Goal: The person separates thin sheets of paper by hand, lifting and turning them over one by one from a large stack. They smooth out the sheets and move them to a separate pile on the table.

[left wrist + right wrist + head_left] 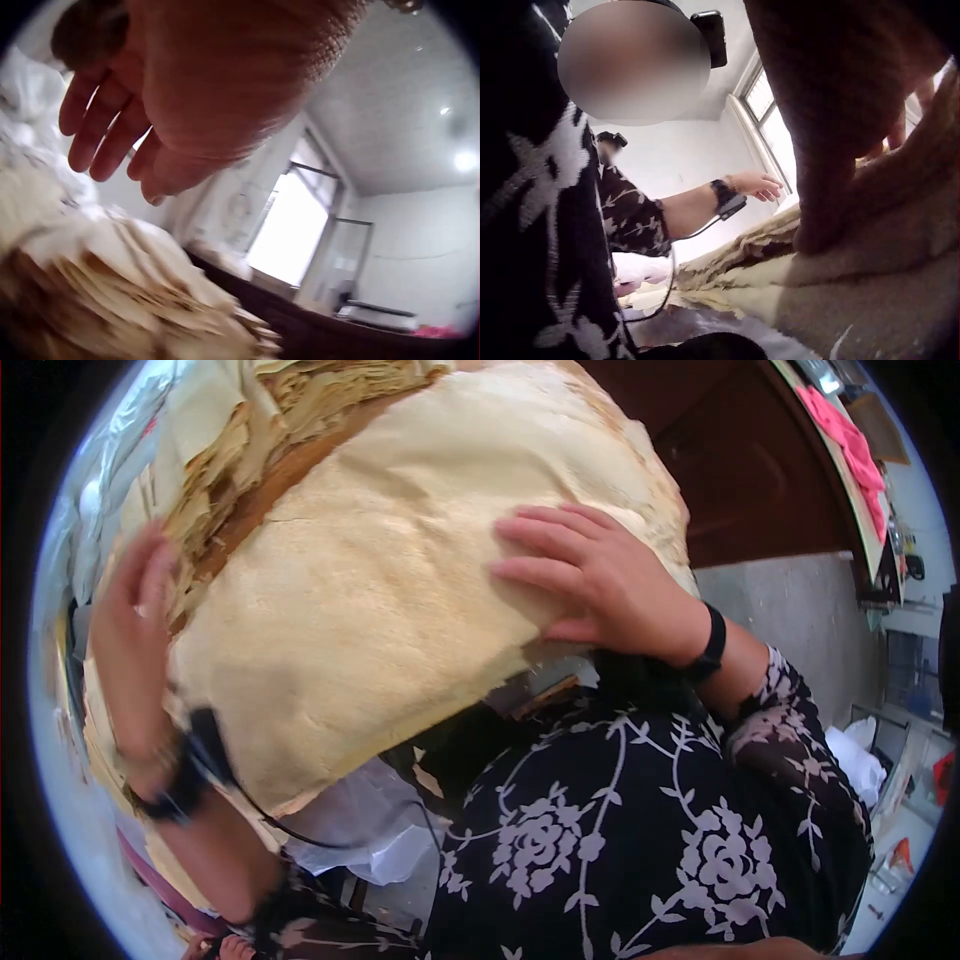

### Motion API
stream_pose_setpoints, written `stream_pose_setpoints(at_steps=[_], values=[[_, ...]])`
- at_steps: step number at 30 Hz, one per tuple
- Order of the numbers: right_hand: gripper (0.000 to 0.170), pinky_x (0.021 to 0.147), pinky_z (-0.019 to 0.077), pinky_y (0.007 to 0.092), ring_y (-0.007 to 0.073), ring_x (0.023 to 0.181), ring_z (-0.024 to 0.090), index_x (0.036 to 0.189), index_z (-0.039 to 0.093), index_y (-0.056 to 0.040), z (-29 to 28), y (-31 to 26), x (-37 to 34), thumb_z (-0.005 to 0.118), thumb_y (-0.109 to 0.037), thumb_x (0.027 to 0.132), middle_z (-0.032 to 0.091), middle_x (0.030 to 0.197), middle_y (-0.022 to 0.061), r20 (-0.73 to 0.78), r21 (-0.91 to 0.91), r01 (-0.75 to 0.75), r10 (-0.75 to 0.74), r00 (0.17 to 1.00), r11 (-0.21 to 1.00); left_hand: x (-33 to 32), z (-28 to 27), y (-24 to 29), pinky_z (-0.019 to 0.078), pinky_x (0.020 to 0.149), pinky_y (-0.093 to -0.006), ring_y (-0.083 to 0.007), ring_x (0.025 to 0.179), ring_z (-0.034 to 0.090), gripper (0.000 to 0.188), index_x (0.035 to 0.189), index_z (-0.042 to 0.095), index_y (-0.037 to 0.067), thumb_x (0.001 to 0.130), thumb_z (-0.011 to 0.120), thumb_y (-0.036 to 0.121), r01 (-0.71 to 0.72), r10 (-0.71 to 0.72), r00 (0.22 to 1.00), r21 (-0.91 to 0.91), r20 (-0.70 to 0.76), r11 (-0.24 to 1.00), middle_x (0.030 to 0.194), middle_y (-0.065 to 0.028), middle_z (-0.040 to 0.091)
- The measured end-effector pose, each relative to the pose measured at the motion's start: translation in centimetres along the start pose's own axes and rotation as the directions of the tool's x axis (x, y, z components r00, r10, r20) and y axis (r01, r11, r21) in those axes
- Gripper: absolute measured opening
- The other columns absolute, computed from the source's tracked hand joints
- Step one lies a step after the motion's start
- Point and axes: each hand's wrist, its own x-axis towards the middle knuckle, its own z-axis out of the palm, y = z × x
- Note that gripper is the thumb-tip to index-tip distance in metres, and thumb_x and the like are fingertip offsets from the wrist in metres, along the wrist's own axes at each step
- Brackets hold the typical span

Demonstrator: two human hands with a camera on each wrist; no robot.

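A wide stack of thin, pale yellow sheets (330, 590) lies across the board in the head view. On its right part rests the right hand (600, 575), palm down with fingers spread; the right wrist view shows this hand (847, 112) dark and close over the sheets (855, 285). The left hand (138, 620) is raised near the stack's left edge, by a second pile of layered sheets (215, 470). In the left wrist view the left hand (202, 90) has extended fingers, holds nothing and is above the layered edges (142, 292).
Clear plastic (100, 480) lies along the far left. A brown wooden panel (750, 460) stands at the back right, beside a shelf with a pink cloth (850, 455). A white plastic bag (370, 825) is below the stack's front edge. A cable hangs from the left wrist.
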Motion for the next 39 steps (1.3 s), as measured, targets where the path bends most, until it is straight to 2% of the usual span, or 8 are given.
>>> stream_pose_setpoints(at_steps=[7, 20, 22, 24, 30, 34, 36, 39], values=[[0.031, 0.090, 0.0525, 0.0382, 0.0259, 0.098, 0.067, 0.108, 0.070, -0.0147, -0.5, 2.4, -1.8, 0.075, -0.019, 0.078, 0.070, 0.112, 0.0019, -0.325, -0.085, 0.166, -0.184, 0.928, 0.983, -12.0, 12.5, 18.8, 0.0427, 0.108, -0.0429, -0.0340, 0.128, 0.056, 0.058, 0.136, 0.058, 0.005, 0.082, 0.076, 0.015, -0.425, 0.430, 0.902, -0.092, 0.045, 0.901, 0.137, -0.0155, 0.060], [0.014, 0.078, 0.0550, 0.0387, 0.0281, 0.090, 0.068, 0.093, 0.074, -0.0114, -0.8, 3.6, -4.5, 0.077, -0.012, 0.079, 0.072, 0.096, 0.0050, -0.854, 0.041, 0.015, 0.027, 0.520, 0.999, -10.4, 15.2, 18.9, 0.0534, 0.081, -0.0393, -0.0245, 0.104, 0.069, 0.040, 0.128, 0.066, 0.014, 0.090, 0.059, 0.009, -0.219, 0.305, 0.924, 0.336, -0.231, 0.916, 0.114, -0.0094, 0.072], [0.016, 0.078, 0.0550, 0.0401, 0.0299, 0.089, 0.068, 0.093, 0.073, -0.0105, 0.2, 3.4, -5.9, 0.077, -0.011, 0.078, 0.072, 0.095, 0.0066, -0.851, 0.162, 0.010, 0.135, 0.508, 0.987, -10.0, 13.2, 18.7, 0.0540, 0.071, -0.0416, -0.0299, 0.089, 0.072, 0.031, 0.124, 0.069, 0.013, 0.095, 0.059, 0.018, 0.052, -0.015, 0.980, 0.179, -0.201, 0.982, 0.095, -0.0137, 0.073], [0.016, 0.080, 0.0552, 0.0402, 0.0300, 0.089, 0.069, 0.093, 0.072, -0.0109, 0.7, 2.6, -6.9, 0.076, -0.009, 0.077, 0.071, 0.098, 0.0069, -0.638, 0.218, -0.002, 0.144, 0.757, 0.976, -8.8, 11.1, 17.4, 0.0536, 0.069, -0.0426, -0.0329, 0.082, 0.071, 0.030, 0.123, 0.070, 0.012, 0.098, 0.058, 0.023, 0.101, -0.095, 0.966, 0.014, -0.241, 0.995, 0.088, -0.0160, 0.072], [0.025, 0.093, 0.0526, 0.0429, 0.0310, 0.107, 0.066, 0.104, 0.072, -0.0096, -1.2, -2.7, -3.4, 0.073, -0.007, 0.079, 0.071, 0.113, 0.0088, -0.594, 0.092, 0.321, -0.206, 0.778, 0.943, -8.5, 9.4, 17.6, 0.0530, 0.067, -0.0457, -0.0377, 0.073, 0.067, 0.030, 0.122, 0.071, 0.012, 0.101, 0.060, 0.031, 0.097, -0.083, 0.970, 0.051, -0.229, 0.994, 0.082, -0.0183, 0.070], [0.029, 0.095, 0.0518, 0.0420, 0.0347, 0.115, 0.063, 0.116, 0.070, -0.0080, 1.1, -1.5, -0.2, 0.064, -0.016, 0.088, 0.069, 0.121, 0.0130, -0.325, 0.331, 0.087, 0.027, 0.945, 0.940, -11.5, 11.8, 18.5, 0.0540, 0.073, -0.0440, -0.0328, 0.089, 0.067, 0.037, 0.127, 0.066, 0.013, 0.090, 0.064, 0.016, -0.185, 0.238, 0.926, 0.198, -0.292, 0.963, 0.105, -0.0124, 0.072], [0.038, 0.104, 0.0465, 0.0418, 0.0330, 0.123, 0.059, 0.128, 0.065, -0.0090, 1.0, -1.4, 0.2, 0.063, -0.021, 0.092, 0.064, 0.132, 0.0132, 0.155, 0.267, -0.337, 0.305, 0.940, 0.903, -12.8, 13.2, 17.8, 0.0537, 0.075, -0.0427, -0.0305, 0.093, 0.067, 0.042, 0.127, 0.064, 0.010, 0.086, 0.064, 0.011, -0.275, 0.327, 0.909, 0.220, -0.257, 0.936, 0.111, -0.0104, 0.071], [0.043, 0.111, 0.0395, 0.0411, 0.0318, 0.131, 0.054, 0.133, 0.063, -0.0113, 5.9, 1.3, 0.3, 0.060, -0.025, 0.093, 0.063, 0.137, 0.0139, -0.186, 0.295, 0.007, 0.050, 0.981, 0.956, -14.4, 14.5, 17.6, 0.0522, 0.081, -0.0406, -0.0283, 0.101, 0.066, 0.040, 0.126, 0.063, 0.007, 0.086, 0.062, 0.010, -0.257, 0.318, 0.910, 0.241, -0.266, 0.936, 0.114, -0.0101, 0.069]])
